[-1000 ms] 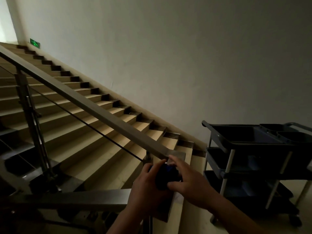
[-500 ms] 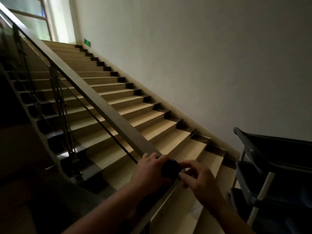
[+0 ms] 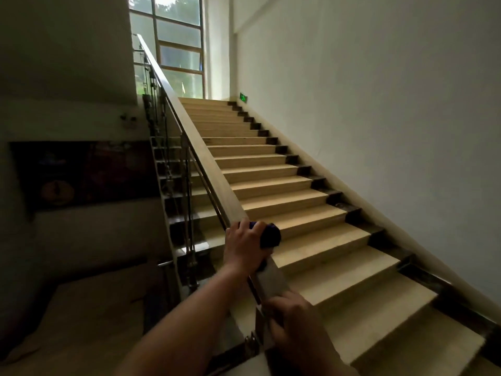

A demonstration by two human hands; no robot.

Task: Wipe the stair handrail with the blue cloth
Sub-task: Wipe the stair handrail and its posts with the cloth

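- Gripping the cloth (image 3: 269, 234) against the handrail (image 3: 211, 169), your left hand (image 3: 245, 246) curls round both.
- Your right hand (image 3: 294, 318) clasps the handrail's lower end.

Blue cloth (image 3: 269, 234): dark, bunched, pressed onto the lower stretch of the stair handrail (image 3: 206, 156), a flat pale sloping bar.

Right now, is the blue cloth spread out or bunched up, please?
Bunched up: the blue cloth bulges as a dark wad from the left hand on the handrail.
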